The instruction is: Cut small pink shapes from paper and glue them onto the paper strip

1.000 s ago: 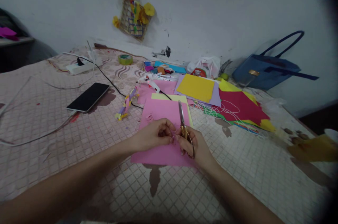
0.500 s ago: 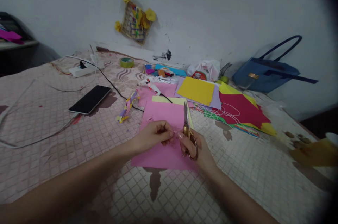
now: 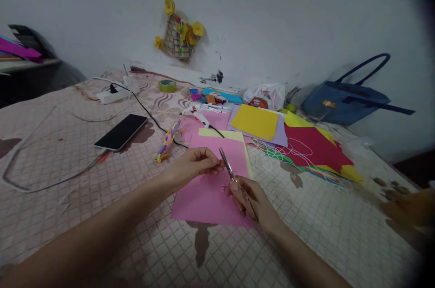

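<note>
Over a pink paper sheet [image 3: 204, 202], my right hand [image 3: 249, 199] is closed around gold-handled scissors [image 3: 227, 164]. Their blades point up and to the left, close to my left fingertips. My left hand [image 3: 200, 163] is pinched; whatever lies between its fingertips is too small to make out. A bit of pink paper [image 3: 224, 189] shows by my right thumb. Pale yellow paper [image 3: 220, 133] sticks out from beneath the pink sheet's far edge.
Left of the sheet are a twisted paper strip [image 3: 167, 141] and a phone [image 3: 121, 132] on a cable. Beyond it are a glue gun [image 3: 200, 118], yellow paper [image 3: 254, 121], red paper [image 3: 312, 147], tangled white string [image 3: 272, 150], tape [image 3: 167, 86] and a blue bag [image 3: 343, 102].
The scissors have swung from pointing nearly straight up to tilting left, toward my left fingertips. My hands have moved slightly apart. The whole view has shifted a little.
</note>
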Available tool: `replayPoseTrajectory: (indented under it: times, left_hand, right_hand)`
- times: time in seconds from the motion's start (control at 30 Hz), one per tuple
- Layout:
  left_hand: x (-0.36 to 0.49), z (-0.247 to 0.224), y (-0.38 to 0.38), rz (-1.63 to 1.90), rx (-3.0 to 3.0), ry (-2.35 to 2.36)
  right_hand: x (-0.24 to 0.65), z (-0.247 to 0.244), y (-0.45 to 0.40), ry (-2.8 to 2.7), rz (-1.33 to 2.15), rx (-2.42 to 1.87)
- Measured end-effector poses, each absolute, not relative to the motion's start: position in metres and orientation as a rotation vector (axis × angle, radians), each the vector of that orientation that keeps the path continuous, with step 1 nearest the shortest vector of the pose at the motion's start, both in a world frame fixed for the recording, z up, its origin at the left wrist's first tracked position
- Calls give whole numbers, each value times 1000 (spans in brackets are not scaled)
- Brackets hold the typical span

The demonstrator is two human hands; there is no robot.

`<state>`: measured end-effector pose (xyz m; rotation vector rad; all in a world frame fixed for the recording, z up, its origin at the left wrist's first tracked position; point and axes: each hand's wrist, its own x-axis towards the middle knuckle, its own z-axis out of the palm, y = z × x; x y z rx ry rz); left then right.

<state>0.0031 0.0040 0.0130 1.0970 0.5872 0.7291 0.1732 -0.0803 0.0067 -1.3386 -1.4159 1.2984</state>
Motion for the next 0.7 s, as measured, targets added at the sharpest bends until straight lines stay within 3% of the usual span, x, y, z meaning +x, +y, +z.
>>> replayPoseTrajectory:
  times: [0.7]
  left_hand:
    - [6, 12, 2, 761, 1070, 562]
  right_hand:
    - [175, 3, -79, -1496, 1206, -1374]
